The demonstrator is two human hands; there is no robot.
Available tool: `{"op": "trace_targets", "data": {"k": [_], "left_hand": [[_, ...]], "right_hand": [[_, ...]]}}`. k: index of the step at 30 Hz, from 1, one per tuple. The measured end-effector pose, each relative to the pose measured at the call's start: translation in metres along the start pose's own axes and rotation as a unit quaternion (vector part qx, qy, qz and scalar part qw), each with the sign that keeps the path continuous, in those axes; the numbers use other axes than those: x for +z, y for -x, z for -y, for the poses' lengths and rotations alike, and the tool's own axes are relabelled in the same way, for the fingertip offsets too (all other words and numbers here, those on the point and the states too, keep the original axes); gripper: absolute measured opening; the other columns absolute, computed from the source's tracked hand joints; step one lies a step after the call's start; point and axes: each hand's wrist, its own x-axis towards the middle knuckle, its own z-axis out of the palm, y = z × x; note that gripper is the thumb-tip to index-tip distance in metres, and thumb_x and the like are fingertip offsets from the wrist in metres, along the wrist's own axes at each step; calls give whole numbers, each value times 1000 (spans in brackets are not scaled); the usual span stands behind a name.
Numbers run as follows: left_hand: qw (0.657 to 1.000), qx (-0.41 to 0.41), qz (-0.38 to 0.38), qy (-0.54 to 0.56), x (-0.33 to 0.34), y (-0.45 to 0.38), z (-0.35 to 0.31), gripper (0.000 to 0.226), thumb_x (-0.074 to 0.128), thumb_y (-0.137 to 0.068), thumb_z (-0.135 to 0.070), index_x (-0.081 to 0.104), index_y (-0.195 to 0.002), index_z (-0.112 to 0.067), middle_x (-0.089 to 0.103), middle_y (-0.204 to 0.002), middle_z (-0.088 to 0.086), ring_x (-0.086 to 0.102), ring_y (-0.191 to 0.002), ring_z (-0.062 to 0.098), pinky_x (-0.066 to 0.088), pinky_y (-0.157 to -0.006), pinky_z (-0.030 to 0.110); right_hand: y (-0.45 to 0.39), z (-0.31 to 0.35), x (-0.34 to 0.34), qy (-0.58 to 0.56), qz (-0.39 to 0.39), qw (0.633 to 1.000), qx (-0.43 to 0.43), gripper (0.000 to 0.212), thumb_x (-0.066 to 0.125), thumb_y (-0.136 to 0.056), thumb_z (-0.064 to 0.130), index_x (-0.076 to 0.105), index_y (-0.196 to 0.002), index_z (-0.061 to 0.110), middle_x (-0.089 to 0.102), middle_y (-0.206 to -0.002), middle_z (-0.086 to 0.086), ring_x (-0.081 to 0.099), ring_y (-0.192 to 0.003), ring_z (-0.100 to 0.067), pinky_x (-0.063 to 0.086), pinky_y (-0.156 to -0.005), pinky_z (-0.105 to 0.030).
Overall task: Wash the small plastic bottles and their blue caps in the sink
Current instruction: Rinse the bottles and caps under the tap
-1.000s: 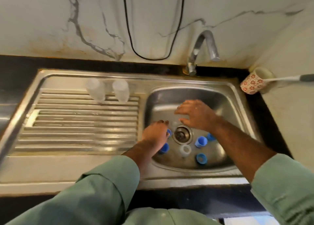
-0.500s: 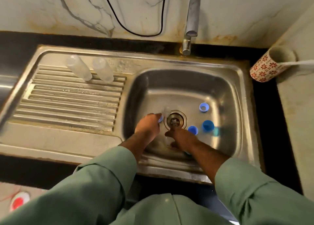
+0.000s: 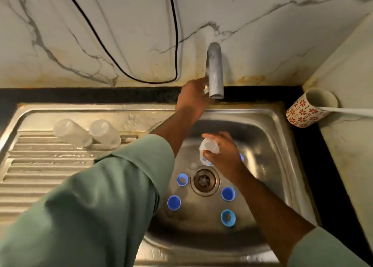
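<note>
The left hand (image 3: 192, 97) reached up beside the tap (image 3: 215, 71), though whether its fingers gripped anything could not be told; the right hand (image 3: 225, 155) was curled round a small clear bottle (image 3: 209, 147) held above the sink (image 3: 268, 145), near the drain (image 3: 204, 181); four blue caps (image 3: 174, 202) lay loose around that drain; two more bottles (image 3: 72, 132) stood upside down on the ribbed drainer (image 3: 40, 166); a flowered cup (image 3: 306, 110) sat on the worktop (image 3: 347, 145) at the right.
</note>
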Motion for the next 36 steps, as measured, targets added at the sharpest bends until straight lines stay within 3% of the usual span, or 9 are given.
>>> {"op": "trace_targets", "data": {"k": [6,8,10,13,25,27,29,32,36], "left_hand": [[1000,6,16,-9,14,-21,1,22,64,-92,-9,66,-111,1,67,-109,22,63,-102,41,53,-91,47],[1000,24,10,-2,13,-27,8,7,64,-91,-5,69,-96,-3,68,-90,14,64,-84,27,54,-82,29],[1000,10,-18,-4,12,-26,14,8,65,-91,-5,72,-87,-6,59,-69,-4,52,-61,2,40,-61,4],[1000,-4,-31,4,12,-27,20,11,65,-91,-6,76,-92,-4,54,-67,-10,44,-55,-4,32,-57,-2],[998,-18,-3,-63,7,-26,8,19,65,-93,-7,70,-111,-10,52,-89,-6,49,-85,7,35,-73,12],[998,-22,1,-53,8,-25,8,19,64,-94,-7,69,-111,-12,52,-90,-6,48,-86,8,37,-77,15],[999,-27,1,-47,6,-24,3,16,63,-94,-7,66,-101,-21,50,-84,-8,48,-80,4,36,-73,12],[999,-33,4,-34,6,-23,4,23,64,-94,-8,57,-93,-30,49,-84,-8,49,-82,5,38,-75,14],[998,-37,-7,-44,6,-26,5,21,65,-94,-9,69,-115,-11,53,-93,-5,49,-88,8,40,-79,18]], "right_hand": [[-25,-8,11,21,-17,1000,4,57,81,-75,20,60,-128,28,53,-110,18,48,-93,17,27,-80,7],[-29,-12,13,6,-14,1000,26,57,82,-76,26,59,-128,30,53,-108,26,50,-93,16,29,-80,7],[-31,-15,15,-29,-16,999,38,52,82,-76,24,62,-124,29,57,-105,25,53,-93,16,34,-79,5],[-33,-13,18,-89,-26,994,56,43,81,-77,17,66,-116,25,63,-101,17,59,-90,11,42,-77,-1],[-33,-34,21,-48,-5,996,74,20,72,-86,23,59,-97,33,61,-85,21,62,-84,6,44,-68,-3],[-36,-46,27,-74,39,989,120,18,71,-87,23,63,-103,23,65,-92,14,66,-90,-4,48,-69,-8],[-42,-54,28,-96,3,984,148,23,72,-87,27,65,-107,18,67,-97,10,67,-91,-9,52,-72,-14],[-50,-55,30,-185,40,959,214,17,73,-86,20,70,-98,10,72,-88,-1,71,-82,-17,58,-67,-22],[-53,-61,33,-280,77,918,269,11,61,-94,16,69,-101,15,73,-95,-7,70,-85,-22,59,-78,-38]]}}
